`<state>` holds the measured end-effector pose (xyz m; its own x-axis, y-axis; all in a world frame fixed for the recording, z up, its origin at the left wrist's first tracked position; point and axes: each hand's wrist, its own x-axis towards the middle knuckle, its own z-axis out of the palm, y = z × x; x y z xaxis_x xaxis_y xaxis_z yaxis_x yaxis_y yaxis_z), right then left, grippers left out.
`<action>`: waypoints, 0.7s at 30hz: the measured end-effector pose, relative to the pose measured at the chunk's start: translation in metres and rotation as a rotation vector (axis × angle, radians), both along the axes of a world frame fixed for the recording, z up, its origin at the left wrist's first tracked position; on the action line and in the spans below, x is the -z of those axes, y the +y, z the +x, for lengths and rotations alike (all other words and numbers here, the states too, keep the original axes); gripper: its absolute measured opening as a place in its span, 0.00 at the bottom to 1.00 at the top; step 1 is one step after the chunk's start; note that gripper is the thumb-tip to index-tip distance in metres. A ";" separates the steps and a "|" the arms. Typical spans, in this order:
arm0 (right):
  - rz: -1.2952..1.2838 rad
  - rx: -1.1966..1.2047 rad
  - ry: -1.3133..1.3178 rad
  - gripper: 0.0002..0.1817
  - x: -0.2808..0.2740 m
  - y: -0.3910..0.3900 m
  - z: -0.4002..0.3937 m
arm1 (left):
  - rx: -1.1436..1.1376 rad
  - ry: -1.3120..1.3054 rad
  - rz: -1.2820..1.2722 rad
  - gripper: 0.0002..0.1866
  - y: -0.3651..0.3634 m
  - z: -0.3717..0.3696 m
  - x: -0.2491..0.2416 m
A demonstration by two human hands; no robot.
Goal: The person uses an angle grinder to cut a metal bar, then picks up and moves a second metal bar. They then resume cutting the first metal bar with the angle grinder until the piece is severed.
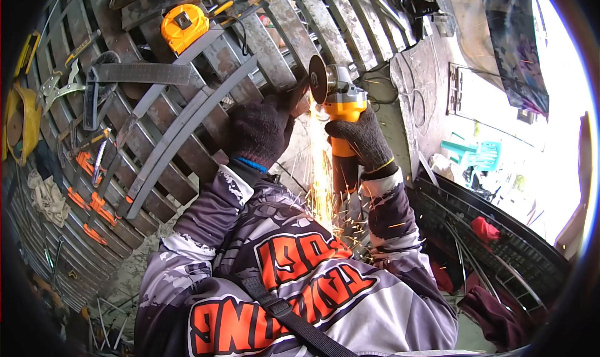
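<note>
My gloved right hand (367, 138) is wrapped round the body of a yellow angle grinder (347, 104). Its dark disc (318, 79) faces left, and a bright stream of sparks (322, 182) falls from it toward my lap. Close to the disc on the left, my left hand (259, 130), in a dark knitted glove, is closed on a small dark metal piece (300, 96). Only part of that piece shows, and its shape is hard to make out. The disc's edge seems to meet it.
A slatted metal workbench (237, 57) spreads to the left. On it lie a yellow tape measure (185, 29), a steel square (144, 74), long grey metal strips (181, 132) and orange clamps (100, 208). A black crate (494, 226) with rods stands at right; a green chair (478, 154) is beyond.
</note>
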<state>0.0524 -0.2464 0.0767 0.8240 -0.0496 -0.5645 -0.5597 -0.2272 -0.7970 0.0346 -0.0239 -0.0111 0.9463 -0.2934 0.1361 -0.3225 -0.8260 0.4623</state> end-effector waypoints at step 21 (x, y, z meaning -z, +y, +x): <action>0.038 -0.006 -0.031 0.35 0.006 0.006 -0.005 | 0.020 0.020 0.071 0.15 0.002 0.002 -0.004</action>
